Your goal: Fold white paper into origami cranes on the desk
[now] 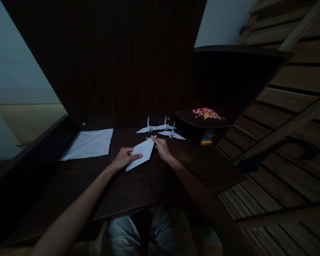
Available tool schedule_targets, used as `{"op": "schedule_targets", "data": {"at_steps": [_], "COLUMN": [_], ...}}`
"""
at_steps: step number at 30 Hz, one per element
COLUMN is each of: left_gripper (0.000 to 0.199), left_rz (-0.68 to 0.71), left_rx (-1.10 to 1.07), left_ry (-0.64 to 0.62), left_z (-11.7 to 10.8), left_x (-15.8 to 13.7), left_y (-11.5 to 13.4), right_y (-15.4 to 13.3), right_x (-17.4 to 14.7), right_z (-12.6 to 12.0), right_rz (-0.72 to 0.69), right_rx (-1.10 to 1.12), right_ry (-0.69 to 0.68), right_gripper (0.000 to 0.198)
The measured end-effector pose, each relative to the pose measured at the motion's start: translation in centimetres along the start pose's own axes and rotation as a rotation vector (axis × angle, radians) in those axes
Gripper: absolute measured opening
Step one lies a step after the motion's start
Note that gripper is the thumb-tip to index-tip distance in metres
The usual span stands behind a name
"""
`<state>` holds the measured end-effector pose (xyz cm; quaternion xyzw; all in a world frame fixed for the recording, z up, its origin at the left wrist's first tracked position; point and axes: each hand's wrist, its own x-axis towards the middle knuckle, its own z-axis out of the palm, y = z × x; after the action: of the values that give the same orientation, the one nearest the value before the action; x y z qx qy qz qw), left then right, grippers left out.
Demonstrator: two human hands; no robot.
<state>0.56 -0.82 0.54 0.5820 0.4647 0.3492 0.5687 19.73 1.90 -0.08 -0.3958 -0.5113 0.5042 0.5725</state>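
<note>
A white sheet of paper folded into a long diamond (145, 150) is held above the dark desk, tilted up to the right. My left hand (125, 158) grips its lower left side, thumb on top and fingers underneath. At the upper right tip, my right hand (160, 146) pinches the paper between thumb and fingers. Just beyond the hands stand three folded white paper cranes: one on the left (149, 128), one at the back (165, 126) and one nearer on the right (171, 134).
A creased white paper sheet (92, 144) lies on the left of the desk (138, 192). On a corner shelf (185, 115) sits a pile of small pink, red and yellow pieces (206, 113). Below it is a small box with a yellow and orange end (207, 138). Wooden slats (288, 117) fill the right.
</note>
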Motion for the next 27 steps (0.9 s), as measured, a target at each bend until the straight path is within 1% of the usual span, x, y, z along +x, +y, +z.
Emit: {"op": "schedule_targets", "data": {"at_steps": [3, 6, 10, 13, 16, 21, 27], "left_gripper": [0.040, 0.040, 0.050, 0.053, 0.050, 0.047, 0.039], "left_rz": [-0.009, 0.017, 0.056, 0.057, 0.052, 0.045, 0.057], "left_rx": [-0.014, -0.065, -0.187, -0.222, -0.217, -0.204, -0.167], "left_ry": [0.011, 0.050, 0.127, 0.172, 0.201, 0.210, 0.206], "left_z": [0.0, -0.1, -0.3, -0.4, -0.4, -0.4, -0.4], "left_x": [0.1, 0.3, 0.7, 0.9, 1.0, 1.0, 1.0], "left_y": [-0.1, -0.4, -0.7, -0.8, -0.8, -0.8, -0.7], "right_y": [0.0, 0.2, 0.3, 0.4, 0.5, 0.9, 1.3], "right_x": [0.0, 0.0, -0.2, -0.3, -0.3, -0.1, 0.0], "right_z": [-0.1, -0.1, 0.1, 0.2, 0.3, 0.1, 0.3], "right_rz": [-0.006, -0.001, 0.017, 0.060, 0.092, 0.093, 0.110], "right_rx": [0.007, -0.029, -0.135, -0.166, -0.161, -0.126, -0.129], "right_ry": [-0.012, -0.052, -0.236, -0.315, -0.350, -0.381, -0.375], "right_gripper": [0.044, 0.043, 0.038, 0.034, 0.033, 0.031, 0.033]}}
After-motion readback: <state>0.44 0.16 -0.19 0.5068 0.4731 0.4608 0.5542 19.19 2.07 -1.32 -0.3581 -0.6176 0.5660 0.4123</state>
